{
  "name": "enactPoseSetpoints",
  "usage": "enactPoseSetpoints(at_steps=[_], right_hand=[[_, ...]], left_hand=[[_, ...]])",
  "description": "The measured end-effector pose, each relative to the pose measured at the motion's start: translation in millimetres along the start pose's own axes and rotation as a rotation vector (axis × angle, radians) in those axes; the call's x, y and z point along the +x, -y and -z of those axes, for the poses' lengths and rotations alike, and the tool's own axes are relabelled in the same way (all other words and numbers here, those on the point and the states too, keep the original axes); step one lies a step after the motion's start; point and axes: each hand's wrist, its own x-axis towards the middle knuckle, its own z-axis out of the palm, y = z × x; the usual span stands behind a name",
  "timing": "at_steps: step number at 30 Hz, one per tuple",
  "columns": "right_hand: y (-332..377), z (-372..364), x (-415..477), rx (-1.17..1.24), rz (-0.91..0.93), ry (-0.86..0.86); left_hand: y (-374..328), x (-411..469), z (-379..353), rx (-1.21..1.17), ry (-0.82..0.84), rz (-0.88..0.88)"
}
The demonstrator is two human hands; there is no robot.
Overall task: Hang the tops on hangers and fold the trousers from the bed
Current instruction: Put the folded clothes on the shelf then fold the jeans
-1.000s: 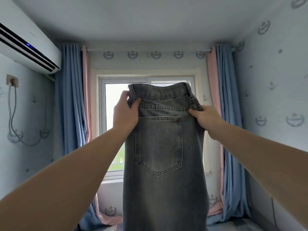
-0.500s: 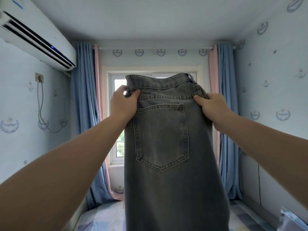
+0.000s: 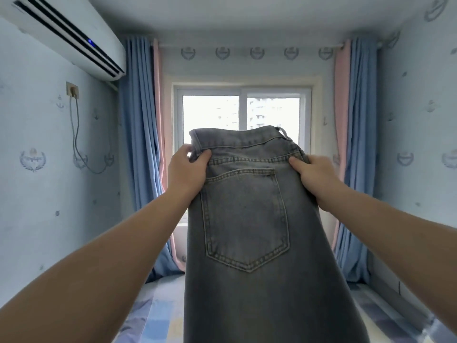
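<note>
A pair of grey jeans (image 3: 247,219) hangs in front of me, folded lengthwise with one back pocket facing me. My left hand (image 3: 188,173) pinches the left edge just below the waistband, thumb on the front. My right hand (image 3: 314,174) grips the right edge at the same height. The legs drop straight down past the bottom of the frame, over the bed (image 3: 150,315). The lower ends of the legs are out of view.
The bed's blue checked sheet shows on both sides of the jeans. A window (image 3: 242,115) with blue and pink curtains (image 3: 141,144) is straight ahead. An air conditioner (image 3: 64,30) hangs high on the left wall, above a socket with a cable.
The jeans and both hands have come lower in my view as my head tilted down. More of the bed and window shows. The grips are unchanged.
</note>
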Motion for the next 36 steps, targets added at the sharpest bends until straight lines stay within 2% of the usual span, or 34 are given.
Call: enactPoseSetpoints(at_steps=[4,8,11,15,19,26,31,36], right_hand=[[-75,-48,11,0.008,-0.087,0.047],[-181,-111,24,-0.027,-0.204,0.1],[-282,-164,34,-0.062,-0.335,0.156],[-438,-240,35,-0.114,-0.547,0.241],[-598,-316,22,-0.188,-0.703,0.256],[-828,-429,31,-0.354,-0.741,0.207],[-932,-475,12,-0.501,-0.849,0.287],[-966,-467,-55,-0.73,-0.793,0.556]], left_hand=[[89,-7,-5,0.0,0.003,0.067],[210,-16,-12,0.056,0.035,0.168],[323,-27,-20,0.114,0.08,0.286],[495,-56,-36,0.131,0.139,0.531],[667,-93,-55,0.162,0.164,0.741],[906,-118,-99,0.302,0.164,0.814],[1008,-168,-120,0.439,0.394,0.851],[1029,-248,-117,0.587,0.736,0.771]])
